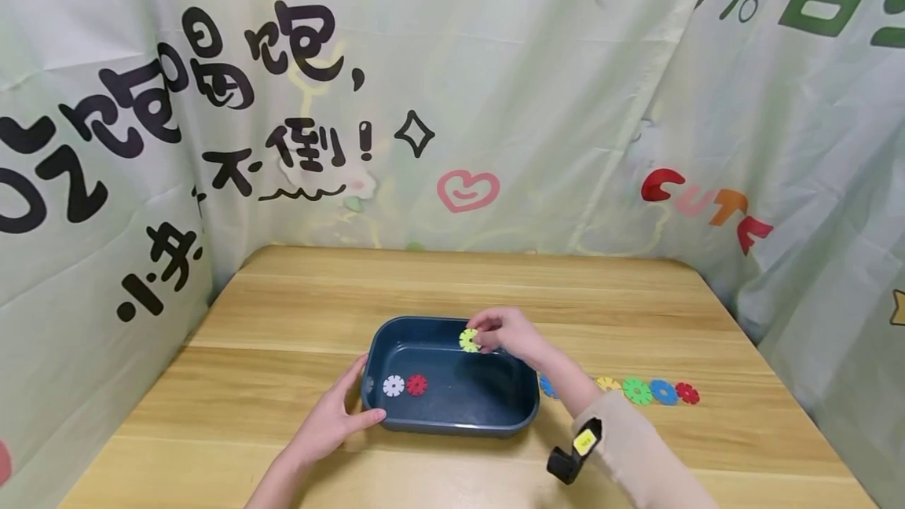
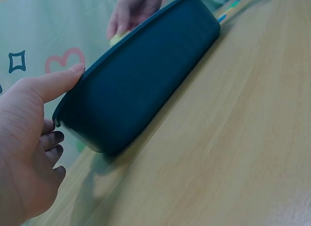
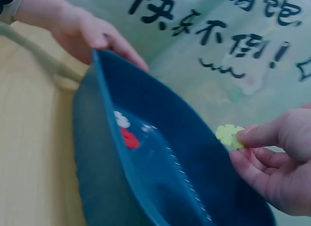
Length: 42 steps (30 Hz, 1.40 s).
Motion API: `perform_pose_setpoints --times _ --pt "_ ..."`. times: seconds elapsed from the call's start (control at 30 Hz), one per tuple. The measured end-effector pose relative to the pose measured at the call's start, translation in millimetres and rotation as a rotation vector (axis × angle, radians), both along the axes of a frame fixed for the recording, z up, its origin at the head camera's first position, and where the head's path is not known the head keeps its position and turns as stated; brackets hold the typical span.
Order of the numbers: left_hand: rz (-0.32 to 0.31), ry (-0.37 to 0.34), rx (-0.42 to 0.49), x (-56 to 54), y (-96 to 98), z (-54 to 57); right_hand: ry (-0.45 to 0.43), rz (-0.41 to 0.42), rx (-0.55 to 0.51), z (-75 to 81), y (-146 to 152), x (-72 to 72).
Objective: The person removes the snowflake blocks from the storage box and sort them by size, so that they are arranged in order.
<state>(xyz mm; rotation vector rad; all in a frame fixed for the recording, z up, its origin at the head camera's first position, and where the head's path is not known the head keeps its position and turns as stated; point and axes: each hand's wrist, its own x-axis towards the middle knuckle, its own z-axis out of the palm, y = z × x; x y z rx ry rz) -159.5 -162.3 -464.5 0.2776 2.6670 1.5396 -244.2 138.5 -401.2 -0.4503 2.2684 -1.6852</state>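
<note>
My right hand (image 1: pixel 514 334) pinches a yellow-green notched plastic snowflake disc (image 1: pixel 467 340) between thumb and fingers. It holds the disc over the far side of a dark blue rectangular tub (image 1: pixel 452 427). At the tub's left end, my left hand (image 1: pixel 332 421) grips the rim, thumb on the front corner and fingers along the outer wall. Inside, toward the left, a white disc (image 1: pixel 393 386) and a red disc (image 1: pixel 417 385) lie side by side on the floor. The right wrist view shows the pinched disc (image 3: pixel 227 135) close to the rim.
Right of the tub, a row of notched discs lies on the wooden table (image 1: pixel 283 313): blue (image 1: pixel 547 386), yellow (image 1: pixel 608 382), green (image 1: pixel 637 392), another blue (image 1: pixel 664 392) and red (image 1: pixel 687 393). My right forearm hides part of it. A printed curtain (image 1: pixel 551 116) hangs behind.
</note>
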Motion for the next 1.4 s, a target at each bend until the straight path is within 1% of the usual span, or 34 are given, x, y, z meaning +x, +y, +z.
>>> perform_pose_setpoints --times 0.2,0.43,0.6,0.8,0.9,1.03,1.13,1.17,1.27,1.4 --pt "-0.003 0.003 0.006 0.7 1.2 -0.2 -0.011 -0.114 -0.049 4.2 46.8 7.2" --pt "0.0 -0.003 0.014 2.7 2.1 1.2 -0.049 -0.218 -0.108 3.1 107.9 19.3" --pt "-0.001 -0.001 0.023 3.2 2.0 1.3 -0.067 -0.299 -0.09 3.5 148.8 31.2" --pt "-0.004 0.001 0.027 3.0 1.6 0.7 -0.08 -0.374 -0.158 3.1 195.8 46.8" --pt "-0.005 0.002 0.035 3.1 1.1 0.1 -0.084 -0.406 -0.204 -0.1 216.1 54.6" --pt "-0.005 0.002 0.041 3.3 0.4 -0.5 -0.07 -0.42 -0.287 -8.4 242.4 63.4" --pt "-0.004 0.002 0.039 3.4 0.1 -0.5 -0.072 -0.435 -0.319 -15.9 260.7 68.9" --pt "-0.004 0.002 0.039 3.4 0.0 -0.6 -0.079 -0.447 -0.321 -18.4 266.2 70.5" --pt "-0.004 0.005 0.037 3.4 -0.5 -1.0 -0.116 -0.503 -0.282 -25.8 279.7 74.4" --pt "-0.002 0.012 0.031 3.3 -1.7 -2.3 -0.176 -0.588 -0.184 -33.6 293.3 76.6"
